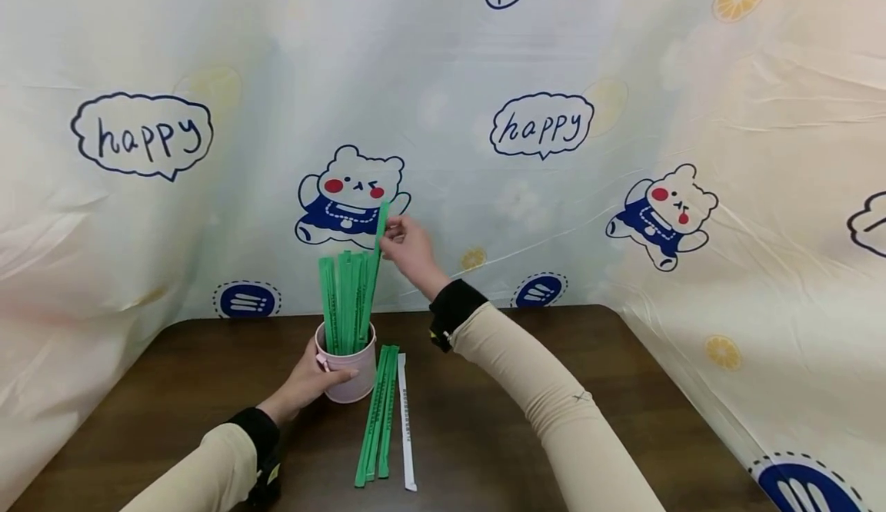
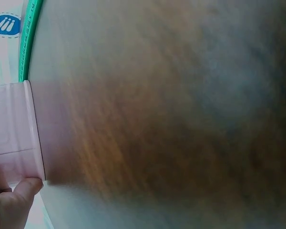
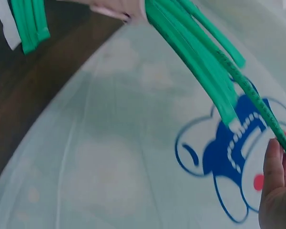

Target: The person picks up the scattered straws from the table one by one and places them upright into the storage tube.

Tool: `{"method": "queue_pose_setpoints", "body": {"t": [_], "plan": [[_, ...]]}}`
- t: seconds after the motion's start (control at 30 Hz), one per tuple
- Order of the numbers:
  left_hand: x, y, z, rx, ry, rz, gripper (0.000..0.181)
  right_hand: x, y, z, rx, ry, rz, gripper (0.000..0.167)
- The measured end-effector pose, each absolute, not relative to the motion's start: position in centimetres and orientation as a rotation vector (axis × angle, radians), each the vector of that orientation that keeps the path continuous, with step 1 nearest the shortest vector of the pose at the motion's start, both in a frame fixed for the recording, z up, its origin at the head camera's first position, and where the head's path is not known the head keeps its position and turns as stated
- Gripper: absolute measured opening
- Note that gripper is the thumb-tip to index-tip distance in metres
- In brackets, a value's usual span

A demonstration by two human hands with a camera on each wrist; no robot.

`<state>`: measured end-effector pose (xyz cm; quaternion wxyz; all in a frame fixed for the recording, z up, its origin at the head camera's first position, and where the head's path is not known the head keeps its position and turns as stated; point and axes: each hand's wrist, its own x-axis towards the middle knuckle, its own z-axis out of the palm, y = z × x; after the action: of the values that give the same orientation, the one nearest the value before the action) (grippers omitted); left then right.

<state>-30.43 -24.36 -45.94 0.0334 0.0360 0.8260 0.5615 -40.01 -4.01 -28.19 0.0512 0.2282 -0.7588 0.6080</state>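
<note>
A pink cup stands upright on the table, holding a bunch of green paper-wrapped sticks. My left hand grips the cup from its left side, the thumb across its front; the left wrist view shows the thumb at the cup's edge. With my right hand I pinch one green stick near its top; it rises above the others, its lower end still within the cup. The right wrist view shows my right fingers on that stick.
Several green sticks and one white stick lie on the brown table, just right of the cup. A printed cloth with bears and "happy" bubbles hangs behind the table.
</note>
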Motion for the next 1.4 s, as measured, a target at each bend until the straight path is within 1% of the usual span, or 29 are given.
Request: {"method": "queue_pose_setpoints", "body": {"t": [0.07,0.23,0.37,0.7,0.93,1.13,1.27,1.4], "plan": [[-30.3,-24.4,-46.1,0.103,2.538,1.729,0.109,-39.8,-4.4,-29.4,0.743,-2.344,1.804,0.033],[-30.1,-24.3,-46.2,0.089,2.541,1.731,0.108,-39.7,-4.8,-32.3,0.769,-2.416,1.812,0.034],[-30.2,-24.2,-45.8,0.085,2.544,1.726,0.11,-39.4,-4.8,-33.7,0.774,-2.457,1.811,0.036],[-30.2,-24.0,-45.8,0.109,2.541,1.742,0.109,-38.9,-4.8,-36.3,0.827,-2.556,1.709,0.031],[-30.2,-24.1,-45.9,0.088,2.542,1.738,0.111,-38.8,-5.1,-36.8,0.784,-2.567,1.724,0.03],[-30.1,-24.1,-45.8,0.108,2.529,1.764,0.109,-38.6,-5.1,-37.1,0.781,-2.571,1.761,0.031],[-30.2,-24.1,-45.8,0.115,2.532,1.757,0.109,-38.9,-4.5,-37.6,0.806,-2.557,1.833,0.033],[-30.3,-24.1,-45.8,0.119,2.533,1.75,0.109,-39.3,-3.5,-38.1,0.751,-2.527,1.902,0.034]]}}
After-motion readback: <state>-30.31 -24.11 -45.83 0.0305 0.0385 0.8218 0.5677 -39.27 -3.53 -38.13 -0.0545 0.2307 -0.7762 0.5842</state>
